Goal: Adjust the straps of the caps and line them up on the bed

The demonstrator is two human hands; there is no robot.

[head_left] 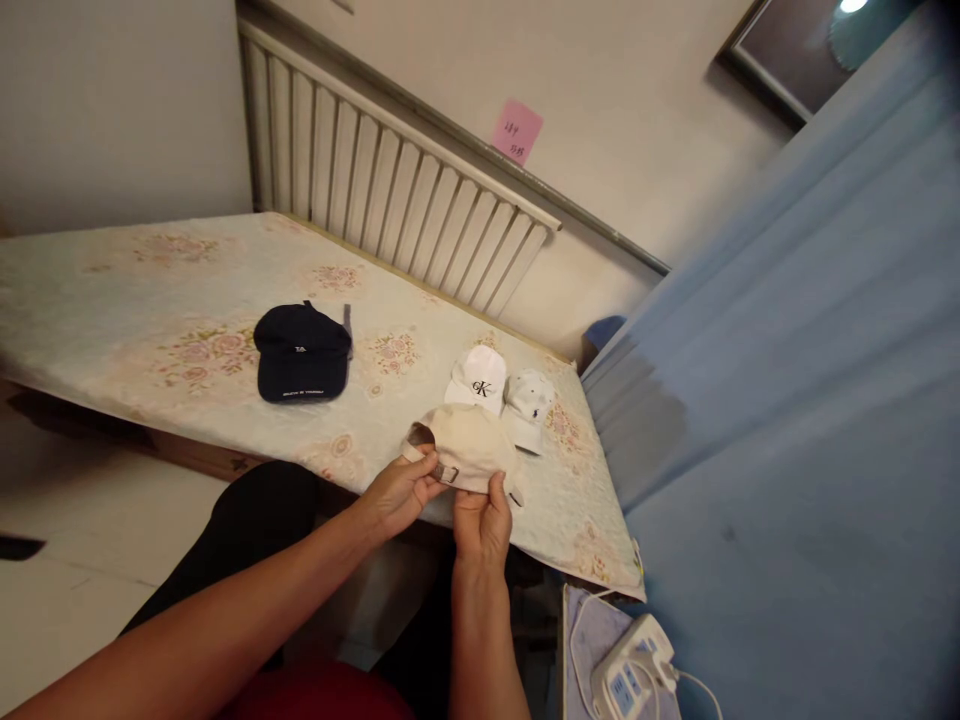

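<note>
Two hands, left hand (396, 492) and right hand (484, 522), fingers pinched on the cream cap (469, 447), beside white caps (499, 395).

I see navy cap (302, 352) on floral mattress (150, 300), two white caps (480, 380) (529, 405) side by side, radiator (390, 190), pink note (517, 131), power strip (628, 668).

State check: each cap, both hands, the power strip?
Beige fabric cap: held at its back strap, over the mattress edge.
Left hand: pinching the strap buckle.
Right hand: gripping the cap's rim.
Navy cap: lying flat.
Two white caps: side by side, touching.
White power strip: plug inserted.
</note>
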